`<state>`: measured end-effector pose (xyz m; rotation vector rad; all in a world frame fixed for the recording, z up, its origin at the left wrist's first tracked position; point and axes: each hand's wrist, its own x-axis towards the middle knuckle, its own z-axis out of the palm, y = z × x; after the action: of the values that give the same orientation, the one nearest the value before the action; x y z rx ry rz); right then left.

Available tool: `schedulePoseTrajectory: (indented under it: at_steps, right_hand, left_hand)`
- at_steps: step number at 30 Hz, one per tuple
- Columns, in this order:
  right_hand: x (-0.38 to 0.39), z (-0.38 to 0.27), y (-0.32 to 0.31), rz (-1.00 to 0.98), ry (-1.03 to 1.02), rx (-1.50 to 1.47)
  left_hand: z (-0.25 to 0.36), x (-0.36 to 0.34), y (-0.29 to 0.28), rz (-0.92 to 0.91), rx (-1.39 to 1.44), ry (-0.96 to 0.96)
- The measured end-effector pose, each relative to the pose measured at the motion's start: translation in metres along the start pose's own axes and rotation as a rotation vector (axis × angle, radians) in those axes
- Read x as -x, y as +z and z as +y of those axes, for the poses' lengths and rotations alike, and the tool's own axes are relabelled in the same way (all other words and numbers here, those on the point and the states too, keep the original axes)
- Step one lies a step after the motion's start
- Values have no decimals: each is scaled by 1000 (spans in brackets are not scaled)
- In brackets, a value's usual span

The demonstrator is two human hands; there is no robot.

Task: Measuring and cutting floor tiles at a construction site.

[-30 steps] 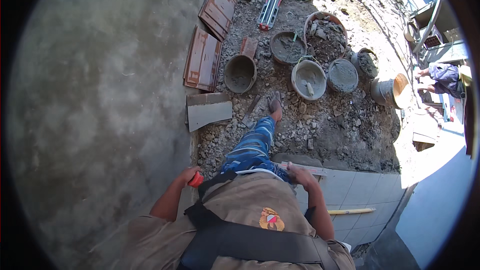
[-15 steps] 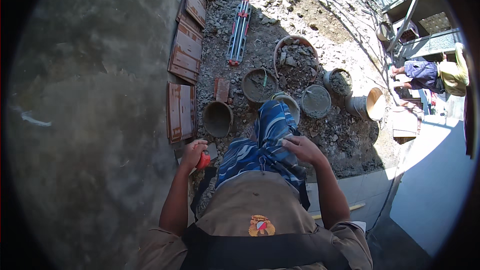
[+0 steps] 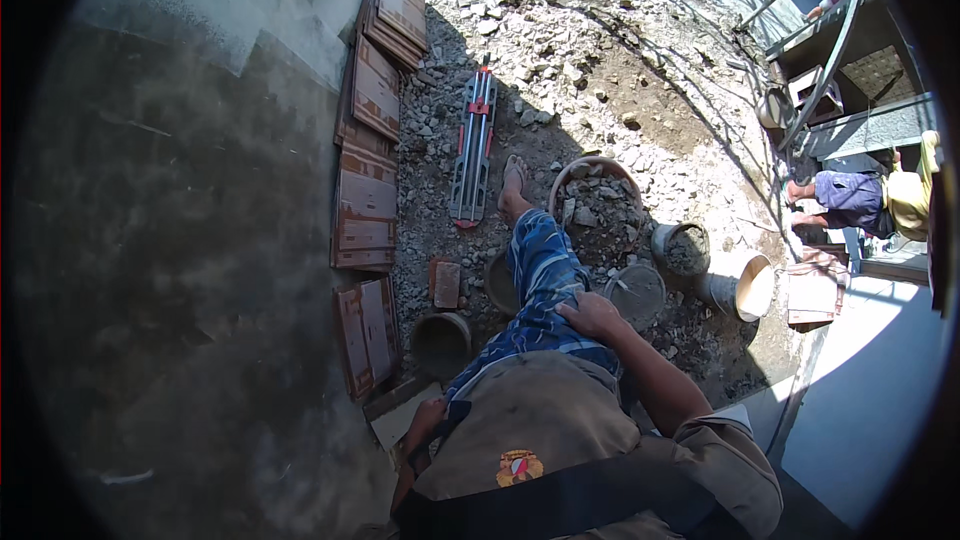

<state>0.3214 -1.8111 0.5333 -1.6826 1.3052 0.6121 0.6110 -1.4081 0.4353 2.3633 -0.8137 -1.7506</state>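
Note:
My right hand (image 3: 590, 315) has its fingers closed on the blue patterned shorts (image 3: 545, 265) over my raised leg. My left hand (image 3: 430, 412) is curled low by my waist, beside a black strap; what it holds is hidden. My bare foot (image 3: 513, 180) in a flip-flop is forward, next to a long metal tile cutter (image 3: 470, 160) lying on the rubble. Near my legs are a dark bucket (image 3: 441, 340), a reddish brick (image 3: 446, 282) and a bucket of grey mix (image 3: 635, 295).
Stacked brown tiles (image 3: 365, 210) lean along the concrete surface (image 3: 200, 240) at left. A tub of rubble (image 3: 595, 205) and buckets (image 3: 735, 285) stand ahead on broken stones (image 3: 670, 110). At right are a co-worker (image 3: 850, 195) and metal poles (image 3: 820, 80).
I have stepped forward; the tile cutter, tiles and buckets sit lower in view. My left hand has dropped to my waist, and the red object in it is out of sight.

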Motion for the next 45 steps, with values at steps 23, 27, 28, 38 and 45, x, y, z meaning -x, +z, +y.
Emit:
schedulePoseTrajectory:
  at_steps: [23,27,28,38,45]
  right_hand:
    - [-844,-137,-77,29,283,-545]
    - [-906,-155,-48,319,401,-517]
    - [-920,-157,-45,364,426,-506]
    - [-952,-160,-70,580,467,-550]
    - [-1043,-149,-226,579,385,-396]
  left_hand:
    - [488,-641,-261,-108,879,62]
    - [488,-691,-285,-40,354,80]
    - [489,-696,-294,-72,345,70]
    - [478,-717,-353,-211,706,-124]
    - [504,-713,-361,-180,756,-38]
